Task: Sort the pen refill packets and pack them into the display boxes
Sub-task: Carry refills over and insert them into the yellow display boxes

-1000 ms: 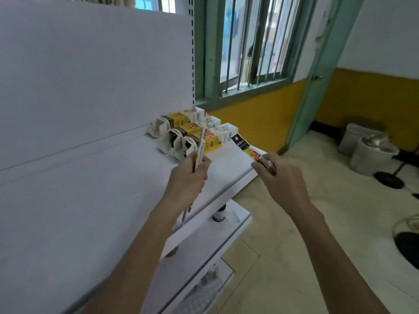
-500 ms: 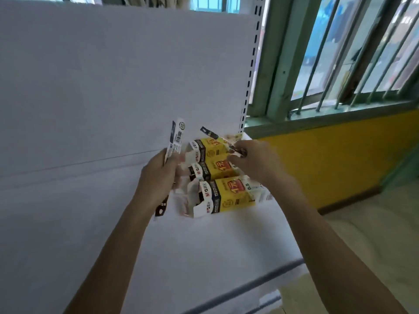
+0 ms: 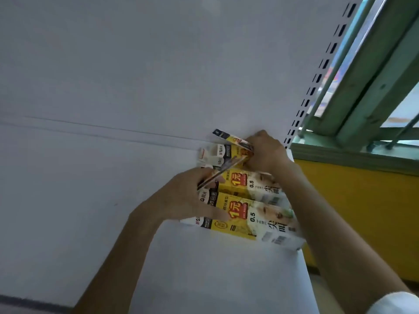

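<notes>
Right sleeve (image 3: 394,302): white, at the lower right corner. Both forearms are bare and reach up and away over the white shelf (image 3: 204,268), converging on the boxes.

Three display boxes lie side by side at the shelf's right end, touching. Their long axes run left to right, with the black-and-white ends to the left. The near box (image 3: 249,220) is yellow-faced and its right end reaches the shelf's edge.

Left grip (image 3: 186,198): back of the hand up, at the left ends of the near and middle boxes. Thumb and upper fingers pinch the low end of the left packet (image 3: 223,171). The lower fingers lie straight across the near box's top.

The left packet is thin and seen almost edge-on. Its long axis is diagonal, from low left to upper right, and it crosses above the middle box (image 3: 247,180). Its upper end is close to the right grip.

Right grip (image 3: 267,152): fingers curled, at the far box (image 3: 217,152). It pinches the yellow end of the right packet (image 3: 229,138). That packet lies above the far box, long axis roughly left to right, black end to the left.

Behind these: a white back panel (image 3: 158,64), a slotted upright (image 3: 317,82), a green window frame (image 3: 367,87) and a yellow wall (image 3: 362,211).
</notes>
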The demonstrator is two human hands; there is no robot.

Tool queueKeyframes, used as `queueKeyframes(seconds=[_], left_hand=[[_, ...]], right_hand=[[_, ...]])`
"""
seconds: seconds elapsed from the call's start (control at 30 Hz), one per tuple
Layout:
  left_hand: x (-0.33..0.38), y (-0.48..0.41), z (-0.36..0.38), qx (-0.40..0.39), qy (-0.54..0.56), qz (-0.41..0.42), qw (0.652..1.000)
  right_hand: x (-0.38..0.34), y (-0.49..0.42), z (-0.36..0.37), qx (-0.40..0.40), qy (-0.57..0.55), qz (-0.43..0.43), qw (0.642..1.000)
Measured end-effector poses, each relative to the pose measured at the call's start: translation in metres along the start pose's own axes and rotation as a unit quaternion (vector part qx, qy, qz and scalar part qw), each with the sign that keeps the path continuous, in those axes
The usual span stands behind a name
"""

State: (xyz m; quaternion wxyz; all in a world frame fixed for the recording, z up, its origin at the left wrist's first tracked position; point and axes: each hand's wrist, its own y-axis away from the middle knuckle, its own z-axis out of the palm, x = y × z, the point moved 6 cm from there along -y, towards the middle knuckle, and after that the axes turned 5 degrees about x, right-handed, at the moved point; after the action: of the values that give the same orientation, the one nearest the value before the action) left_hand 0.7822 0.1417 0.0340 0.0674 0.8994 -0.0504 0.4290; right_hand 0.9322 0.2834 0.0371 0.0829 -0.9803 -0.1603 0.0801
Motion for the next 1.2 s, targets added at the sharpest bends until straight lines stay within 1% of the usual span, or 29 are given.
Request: queueKeyframes(seconds=[0.03,0.1,0.2,0.3,0.33,0.4,0.5,0.57,0.63,0.67,0.7,0.73,0.83,0.9,0.93,0.97,1.0,1.03,1.07,1.1,1.13,1.2], left_hand=[[0.001,0.000,0.006,-0.008,-0.043,0.015,0.999],[0.003,-0.001,0.012,0.015,-0.113,0.037,0.993],[0.001,-0.004,0.008,0.084,-0.122,0.027,0.989],[-0.001,-0.006,0.001,0.145,-0.140,0.019,0.979],[-0.001,-0.004,-0.004,0.174,-0.118,0.025,0.977],[0.001,0.007,-0.018,0.247,-0.001,0.046,0.968],[-0.003,0.029,-0.035,0.323,0.163,0.051,0.931],[-0.007,0.045,-0.042,0.372,0.228,0.049,0.898],[-0.019,0.059,-0.050,0.421,0.328,0.024,0.846],[-0.026,0.064,-0.053,0.425,0.389,0.010,0.817],[-0.032,0.067,-0.055,0.414,0.439,-0.001,0.797],[-0.036,0.069,-0.055,0.395,0.463,-0.017,0.793],[-0.048,0.078,-0.049,0.329,0.442,-0.064,0.832],[-0.053,0.086,-0.046,0.307,0.435,-0.082,0.843],[-0.055,0.089,-0.045,0.305,0.429,-0.088,0.846],[-0.055,0.092,-0.044,0.305,0.420,-0.089,0.850],[-0.053,0.095,-0.043,0.304,0.413,-0.085,0.854],[-0.051,0.096,-0.041,0.301,0.409,-0.079,0.858],[-0.048,0.098,-0.040,0.296,0.408,-0.071,0.861],[-0.045,0.100,-0.038,0.291,0.409,-0.063,0.863],[-0.042,0.101,-0.036,0.287,0.411,-0.057,0.864],[-0.037,0.104,-0.035,0.285,0.408,-0.055,0.865]], right_hand=[[0.000,0.002,-0.001,-0.002,-0.002,0.000,1.000],[0.001,0.006,-0.008,0.013,-0.009,-0.004,1.000],[0.001,0.019,-0.034,0.070,-0.031,0.000,0.997],[-0.003,0.042,-0.065,0.111,-0.057,0.005,0.992],[-0.006,0.050,-0.074,0.123,-0.063,0.006,0.990],[-0.013,0.066,-0.087,0.134,-0.083,0.015,0.987],[-0.036,0.089,-0.099,0.129,-0.129,0.028,0.983],[-0.056,0.105,-0.101,0.103,-0.167,0.034,0.980],[-0.074,0.121,-0.096,0.068,-0.176,0.034,0.981],[-0.082,0.129,-0.092,0.055,-0.169,0.029,0.984],[-0.088,0.136,-0.088,0.049,-0.161,0.023,0.986],[-0.093,0.142,-0.083,0.048,-0.155,0.016,0.987],[-0.104,0.155,-0.072,0.052,-0.136,-0.003,0.989],[-0.110,0.162,-0.066,0.030,-0.140,-0.007,0.990],[-0.113,0.165,-0.067,0.022,-0.162,-0.004,0.987],[-0.116,0.167,-0.072,0.032,-0.195,-0.003,0.980],[-0.122,0.168,-0.081,0.068,-0.228,-0.012,0.971],[-0.130,0.170,-0.094,0.124,-0.254,-0.034,0.959],[-0.141,0.172,-0.108,0.183,-0.283,-0.062,0.939],[-0.153,0.174,-0.120,0.226,-0.324,-0.094,0.914],[-0.165,0.175,-0.129,0.244,-0.377,-0.126,0.884],[-0.188,0.172,-0.137,0.226,-0.492,-0.171,0.823]])
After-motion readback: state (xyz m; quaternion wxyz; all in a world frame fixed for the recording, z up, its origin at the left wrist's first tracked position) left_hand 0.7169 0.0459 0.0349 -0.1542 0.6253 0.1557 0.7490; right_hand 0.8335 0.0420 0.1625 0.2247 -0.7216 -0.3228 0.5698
